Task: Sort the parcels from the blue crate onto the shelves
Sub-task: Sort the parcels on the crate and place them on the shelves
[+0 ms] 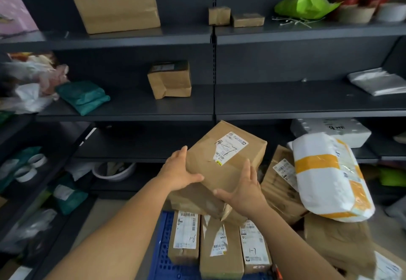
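Note:
A brown cardboard parcel [226,154] with a white label is held tilted above the pile, in front of the lower shelves. My left hand [180,169] grips its left side and my right hand [243,189] grips its near right corner. Below it the blue crate [162,246] holds several brown parcels with labels, among them three upright ones [186,235]. A white and yellow bag parcel [329,176] leans on boxes at the right. The dark shelves [131,106] stand straight ahead.
The top shelf carries a flat brown box [116,12], two small boxes [219,15] and a green bag [305,4]. On the middle shelf are a brown box [169,79], a teal bag [83,97] and a silver bag [377,81]. A side rack [33,169] at left holds tape rolls and bags.

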{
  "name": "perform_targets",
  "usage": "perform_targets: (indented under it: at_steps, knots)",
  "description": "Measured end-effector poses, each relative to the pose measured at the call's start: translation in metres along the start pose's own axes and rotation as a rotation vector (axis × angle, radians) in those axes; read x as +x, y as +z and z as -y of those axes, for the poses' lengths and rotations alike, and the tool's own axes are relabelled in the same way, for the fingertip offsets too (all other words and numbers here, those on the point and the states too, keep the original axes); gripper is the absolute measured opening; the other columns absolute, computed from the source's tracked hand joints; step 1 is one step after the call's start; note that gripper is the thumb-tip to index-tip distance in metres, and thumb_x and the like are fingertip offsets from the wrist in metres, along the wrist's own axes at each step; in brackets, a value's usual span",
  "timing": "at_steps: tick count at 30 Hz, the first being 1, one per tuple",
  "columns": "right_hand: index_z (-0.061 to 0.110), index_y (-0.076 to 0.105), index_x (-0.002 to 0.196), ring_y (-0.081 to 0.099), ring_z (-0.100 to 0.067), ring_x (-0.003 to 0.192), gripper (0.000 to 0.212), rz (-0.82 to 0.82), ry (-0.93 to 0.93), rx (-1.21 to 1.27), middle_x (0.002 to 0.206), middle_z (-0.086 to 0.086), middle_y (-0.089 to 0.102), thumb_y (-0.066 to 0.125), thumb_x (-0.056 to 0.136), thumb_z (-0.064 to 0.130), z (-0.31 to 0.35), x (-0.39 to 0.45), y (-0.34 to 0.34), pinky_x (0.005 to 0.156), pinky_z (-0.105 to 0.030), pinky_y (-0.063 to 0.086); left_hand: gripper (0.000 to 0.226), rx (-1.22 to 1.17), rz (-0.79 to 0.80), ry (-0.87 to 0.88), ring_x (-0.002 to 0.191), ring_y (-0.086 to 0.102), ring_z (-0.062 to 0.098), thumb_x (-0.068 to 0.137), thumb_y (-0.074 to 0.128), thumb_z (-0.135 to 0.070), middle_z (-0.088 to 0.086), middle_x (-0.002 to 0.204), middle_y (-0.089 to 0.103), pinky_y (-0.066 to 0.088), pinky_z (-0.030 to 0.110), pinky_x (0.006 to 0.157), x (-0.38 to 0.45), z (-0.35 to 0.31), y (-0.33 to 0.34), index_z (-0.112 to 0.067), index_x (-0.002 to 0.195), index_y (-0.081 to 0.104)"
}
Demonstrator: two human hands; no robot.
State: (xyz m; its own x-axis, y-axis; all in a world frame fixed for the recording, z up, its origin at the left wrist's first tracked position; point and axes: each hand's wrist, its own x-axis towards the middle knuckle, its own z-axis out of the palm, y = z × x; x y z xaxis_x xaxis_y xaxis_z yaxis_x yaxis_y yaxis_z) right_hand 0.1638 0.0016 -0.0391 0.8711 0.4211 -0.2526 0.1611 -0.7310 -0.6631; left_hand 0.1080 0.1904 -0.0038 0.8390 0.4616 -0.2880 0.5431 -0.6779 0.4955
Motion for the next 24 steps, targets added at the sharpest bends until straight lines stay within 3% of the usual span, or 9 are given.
perform_targets:
  at_steps: [4, 9, 20, 24]
  knots:
    - [0.027, -0.029, 0.145, 0.027, -0.027, 0.14, 0.14, 0.0, 0.111, 0.159, 0.156, 0.008, -0.02, 0.084, 0.064, 0.048, 0.004, 0.008, 0.012, 0.111, -0.046, 0.035, 0.121, -0.103, 0.1, -0.013, 0.141, 0.024, 0.022, 0.066, 0.082, -0.046, -0.003, 0.157, 0.018, 0.031, 0.043, 0.113, 0.014, 0.012, -0.003, -0.03, 0.153, 0.0]
    - [0.023, -0.031, 0.145, 0.023, -0.024, 0.143, 0.142, 0.014, 0.168, 0.225, 0.153, 0.004, -0.033, 0.086, 0.066, 0.039, 0.008, 0.004, 0.023, 0.114, -0.039, 0.03, 0.126, -0.149, 0.165, 0.036, 0.141, 0.023, 0.019, 0.061, 0.086, -0.042, -0.006, 0.158, 0.012, 0.029, 0.044, 0.114, 0.021, 0.025, 0.0, -0.034, 0.153, 0.001]
    - [0.018, -0.02, 0.15, 0.03, -0.018, 0.139, 0.132, -0.041, 0.061, 0.117, 0.157, 0.007, -0.022, 0.083, 0.07, 0.033, 0.014, -0.011, 0.004, 0.108, -0.032, 0.035, 0.114, -0.298, -0.006, 0.116, 0.132, 0.034, 0.012, 0.065, 0.086, -0.031, -0.008, 0.153, 0.023, 0.033, 0.033, 0.109, -0.008, 0.025, 0.003, -0.029, 0.153, 0.012]
    - [0.019, -0.017, 0.152, 0.034, -0.017, 0.137, 0.129, -0.035, -0.013, 0.064, 0.158, 0.005, -0.02, 0.083, 0.071, 0.035, 0.021, -0.018, -0.008, 0.104, -0.029, 0.038, 0.107, -0.336, -0.103, 0.121, 0.116, 0.036, 0.004, 0.067, 0.085, -0.026, -0.014, 0.137, 0.031, 0.035, 0.026, 0.097, -0.029, 0.02, -0.003, -0.028, 0.151, 0.018]
